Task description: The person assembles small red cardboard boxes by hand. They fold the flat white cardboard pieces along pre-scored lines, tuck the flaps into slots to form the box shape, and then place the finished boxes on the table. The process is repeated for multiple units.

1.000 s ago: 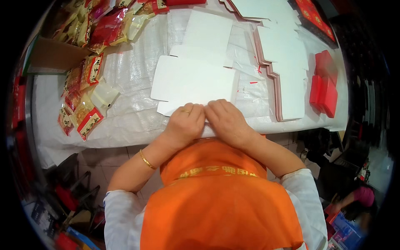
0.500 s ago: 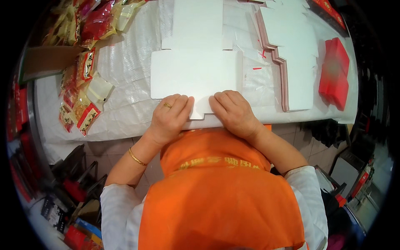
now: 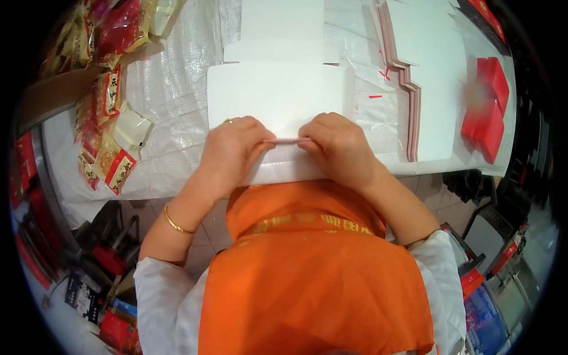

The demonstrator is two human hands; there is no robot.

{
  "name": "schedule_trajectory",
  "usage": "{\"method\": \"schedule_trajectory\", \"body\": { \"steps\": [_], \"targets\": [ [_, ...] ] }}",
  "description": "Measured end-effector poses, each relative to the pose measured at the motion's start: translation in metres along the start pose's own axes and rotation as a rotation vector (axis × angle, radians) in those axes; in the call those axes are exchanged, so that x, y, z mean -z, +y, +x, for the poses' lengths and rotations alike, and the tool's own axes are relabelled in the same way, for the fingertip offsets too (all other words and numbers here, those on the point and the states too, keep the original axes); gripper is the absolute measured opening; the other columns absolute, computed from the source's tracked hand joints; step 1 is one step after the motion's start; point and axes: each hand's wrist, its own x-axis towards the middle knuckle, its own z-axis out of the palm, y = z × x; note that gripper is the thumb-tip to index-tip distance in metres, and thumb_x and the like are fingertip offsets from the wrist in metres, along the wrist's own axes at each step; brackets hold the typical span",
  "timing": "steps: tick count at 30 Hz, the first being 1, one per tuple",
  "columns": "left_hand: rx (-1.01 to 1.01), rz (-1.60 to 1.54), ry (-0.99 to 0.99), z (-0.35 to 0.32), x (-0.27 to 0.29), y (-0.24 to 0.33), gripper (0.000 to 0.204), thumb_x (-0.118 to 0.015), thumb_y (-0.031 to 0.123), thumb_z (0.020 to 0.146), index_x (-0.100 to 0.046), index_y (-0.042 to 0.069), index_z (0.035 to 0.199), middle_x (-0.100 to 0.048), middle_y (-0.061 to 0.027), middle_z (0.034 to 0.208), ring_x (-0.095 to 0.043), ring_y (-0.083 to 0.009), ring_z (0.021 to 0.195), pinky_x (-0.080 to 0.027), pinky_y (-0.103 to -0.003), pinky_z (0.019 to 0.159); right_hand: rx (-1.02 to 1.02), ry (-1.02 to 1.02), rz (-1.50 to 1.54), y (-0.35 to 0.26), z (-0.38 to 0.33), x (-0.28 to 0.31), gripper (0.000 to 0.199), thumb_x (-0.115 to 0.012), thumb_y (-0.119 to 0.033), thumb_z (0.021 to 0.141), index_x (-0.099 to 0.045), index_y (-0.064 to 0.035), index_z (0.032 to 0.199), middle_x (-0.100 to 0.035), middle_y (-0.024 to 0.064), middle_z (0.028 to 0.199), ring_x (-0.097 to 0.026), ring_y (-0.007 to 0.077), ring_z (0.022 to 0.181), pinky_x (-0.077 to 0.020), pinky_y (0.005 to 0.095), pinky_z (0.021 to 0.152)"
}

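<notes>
- Left hand [image 3: 239, 146] and right hand [image 3: 337, 145]: apart, each pinching the near flap [image 3: 286, 141] of the card [image 3: 281, 92].
- Card lies on the white sheet [image 3: 174, 103], between packets [image 3: 120, 170] and stack [image 3: 435, 112]; uneven pull from the 2 hands could crease it askew.
- Stack, to the right: a stray right hand could skew it.

Cardboard [image 3: 281, 89] cropped above; stack [image 3: 436, 118] likewise

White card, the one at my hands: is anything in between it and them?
Nothing visible is. The left hand and right hand both pinch the near edge of the white card directly. The card stack lies apart to its right, the bags apart to its left.
</notes>
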Motion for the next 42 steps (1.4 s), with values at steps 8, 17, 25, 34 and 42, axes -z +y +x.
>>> {"method": "schedule_trajectory", "body": {
  "steps": [8,17,25,34,42],
  "targets": [
    [0.164,-0.063,-0.252,0.030,0.017,-0.005,0.018,-0.069,0.018,0.090,-0.064,0.002,0.096,-0.064,-0.0161,0.080,-0.061,-0.0360,0.072,-0.048,-0.040,0.065,-0.116,-0.349,0.014,0.012,0.042,0.018,0.015,-0.070,-0.013,0.084,-0.062,-0.0027,0.077,-0.062,0.0172,0.070,-0.062,0.0398,0.068,-0.0495,0.0480,0.063],
    [0.076,-0.001,-0.097,0.020,0.005,-0.001,0.013,-0.068,0.015,0.090,-0.061,0.004,0.092,-0.063,-0.0139,0.085,-0.061,-0.0356,0.078,-0.049,-0.043,0.069,-0.186,-0.458,-0.019,0.012,0.046,0.019,0.019,-0.065,-0.021,0.088,-0.065,-0.0017,0.088,-0.066,0.0194,0.080,-0.063,0.0394,0.078,-0.0495,0.0476,0.070],
    [-0.213,0.132,0.285,-0.019,-0.030,0.009,0.026,-0.075,-0.003,0.072,-0.071,0.007,0.096,-0.062,-0.0054,0.089,-0.060,-0.0235,0.078,-0.050,-0.034,0.067,0.186,0.242,-0.059,-0.020,-0.016,-0.014,0.019,-0.075,-0.017,0.080,-0.062,-0.0088,0.090,-0.057,0.0044,0.086,-0.055,0.0254,0.079,-0.0434,0.0385,0.068],
    [-0.261,0.033,0.407,-0.033,-0.057,0.014,0.026,-0.076,-0.004,0.065,-0.068,0.005,0.088,-0.061,-0.0067,0.086,-0.060,-0.0259,0.080,-0.049,-0.036,0.072,0.234,0.290,-0.010,-0.015,-0.033,-0.030,0.022,-0.077,-0.017,0.077,-0.060,-0.0097,0.088,-0.054,0.0038,0.085,-0.053,0.0245,0.077,-0.0415,0.0366,0.066],
    [-0.185,0.009,0.298,-0.030,-0.054,0.021,0.017,-0.079,0.004,0.073,-0.067,0.007,0.084,-0.060,-0.0056,0.085,-0.056,-0.0257,0.080,-0.042,-0.037,0.075,0.116,0.205,-0.028,-0.009,-0.035,-0.038,0.018,-0.075,-0.012,0.080,-0.059,-0.0066,0.087,-0.053,0.0084,0.084,-0.054,0.0290,0.079,-0.0469,0.0397,0.069]
  ]
}}
